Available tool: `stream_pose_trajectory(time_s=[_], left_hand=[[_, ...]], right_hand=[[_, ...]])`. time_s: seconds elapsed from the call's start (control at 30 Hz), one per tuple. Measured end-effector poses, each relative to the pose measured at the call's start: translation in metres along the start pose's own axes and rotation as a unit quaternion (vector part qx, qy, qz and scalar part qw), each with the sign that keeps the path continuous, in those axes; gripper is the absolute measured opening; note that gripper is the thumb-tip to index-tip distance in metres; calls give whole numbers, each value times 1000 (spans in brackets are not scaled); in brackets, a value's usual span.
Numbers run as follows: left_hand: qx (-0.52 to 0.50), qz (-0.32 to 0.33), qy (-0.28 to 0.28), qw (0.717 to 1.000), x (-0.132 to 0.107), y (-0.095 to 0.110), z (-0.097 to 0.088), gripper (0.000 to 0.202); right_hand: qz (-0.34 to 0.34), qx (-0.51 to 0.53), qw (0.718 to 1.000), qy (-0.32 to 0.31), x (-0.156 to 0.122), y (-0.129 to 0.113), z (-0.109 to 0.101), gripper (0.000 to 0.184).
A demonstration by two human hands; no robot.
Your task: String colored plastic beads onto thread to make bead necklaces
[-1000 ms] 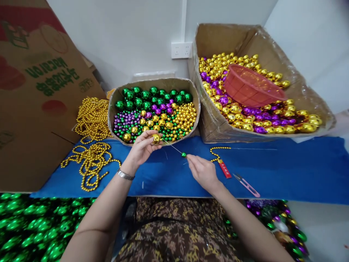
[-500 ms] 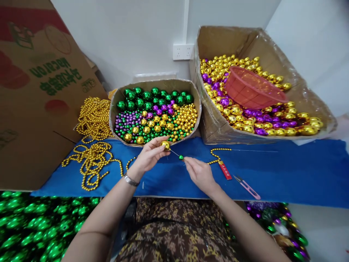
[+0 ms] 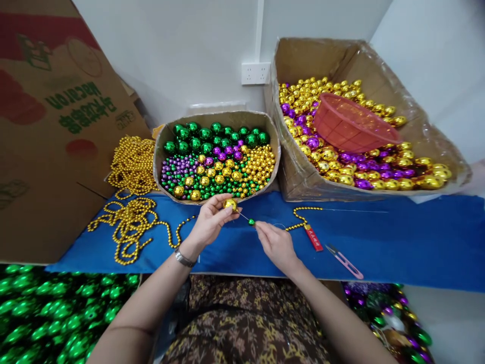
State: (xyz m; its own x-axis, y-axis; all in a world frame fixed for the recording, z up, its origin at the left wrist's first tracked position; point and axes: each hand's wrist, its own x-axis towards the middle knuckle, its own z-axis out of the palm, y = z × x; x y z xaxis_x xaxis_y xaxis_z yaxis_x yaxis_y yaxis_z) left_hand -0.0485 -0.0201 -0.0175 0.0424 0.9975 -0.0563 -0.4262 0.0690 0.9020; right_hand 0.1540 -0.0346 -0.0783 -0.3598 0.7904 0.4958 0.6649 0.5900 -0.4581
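Note:
A large gold bead (image 3: 230, 204) is pinched between the thumb and fingers of my left hand (image 3: 211, 222). From it a thin thread or needle, too fine to tell which, runs to a small green bead (image 3: 251, 222). My right hand (image 3: 278, 244) pinches at that green bead, fingertips against its right side. Behind my hands stands a cut-down carton (image 3: 156, 167) of green, purple and gold beads. A gold bead strand (image 3: 171, 233) lies left of my left hand. Right of my right hand, a short gold strand (image 3: 299, 217) with a fine line lies by a red tag (image 3: 313, 238).
Pink thread snips (image 3: 344, 262) lie on the blue cloth (image 3: 397, 247). A big carton (image 3: 291, 182) at the right holds gold and purple beads and a red basket (image 3: 352, 126). Piled gold strands (image 3: 131, 162) adjoin a tall box (image 3: 41, 151). Green beads (image 3: 56, 313) fill the lower left.
Both hands stay nearly in place, still pinching the gold bead and at the green bead. The view has shifted very slightly.

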Motion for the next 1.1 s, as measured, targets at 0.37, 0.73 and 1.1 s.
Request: stream_pose_trajectory(time_s=[0.37, 0.73, 1.1], left_hand=[[23, 38, 10, 999, -6, -3, 3, 38], [-30, -22, -49, 998, -8, -9, 4, 35], [272, 95, -48, 956, 19, 31, -24, 38]], right_hand=[[11, 50, 999, 4, -3, 1, 2, 29], [41, 130, 990, -23, 1, -7, -5, 26], [108, 216, 969, -45, 8, -4, -6, 22]])
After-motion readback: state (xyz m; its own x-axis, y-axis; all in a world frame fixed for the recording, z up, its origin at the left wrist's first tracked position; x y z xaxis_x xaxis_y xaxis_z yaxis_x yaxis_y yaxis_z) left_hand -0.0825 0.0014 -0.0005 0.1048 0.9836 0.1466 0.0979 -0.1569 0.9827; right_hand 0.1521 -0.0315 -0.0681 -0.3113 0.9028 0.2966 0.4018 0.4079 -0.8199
